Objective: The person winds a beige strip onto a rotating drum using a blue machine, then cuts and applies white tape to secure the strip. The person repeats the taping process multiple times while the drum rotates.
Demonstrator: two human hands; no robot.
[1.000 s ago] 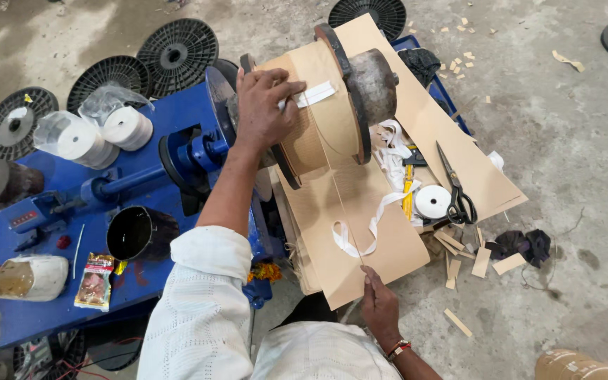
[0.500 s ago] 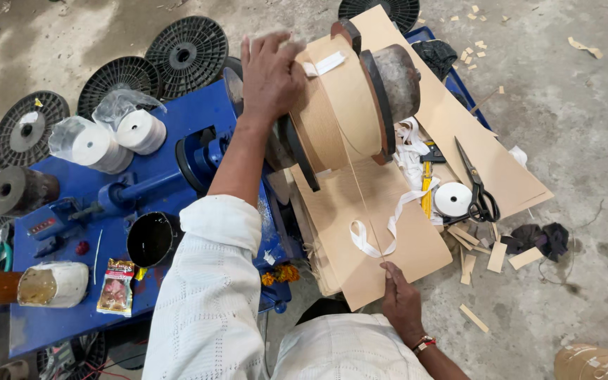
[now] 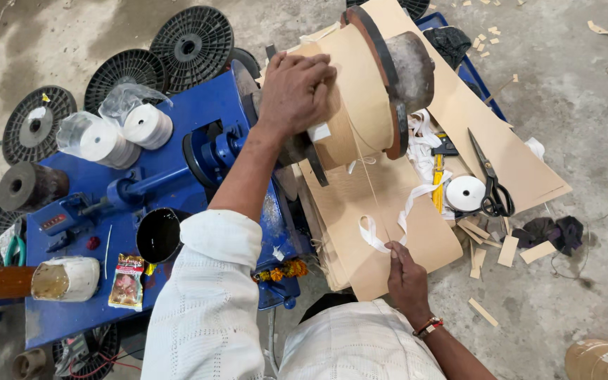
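Observation:
My left hand presses flat on a tan paper-wrapped coil mounted between dark round flanges on a blue winding machine. My right hand pinches a thin wire or thread that runs up to the coil, beside a loose white cloth tape. Sheets of brown paper lie under that hand.
Black scissors and a white tape roll lie on the brown paper at right. White tape rolls, a black cup and a small packet rest on the blue bench. Several black spools stand behind. Paper scraps litter the concrete floor.
My left hand slid down over the coil's wrapped face. The right hand stayed on the thread. The camera moved closer.

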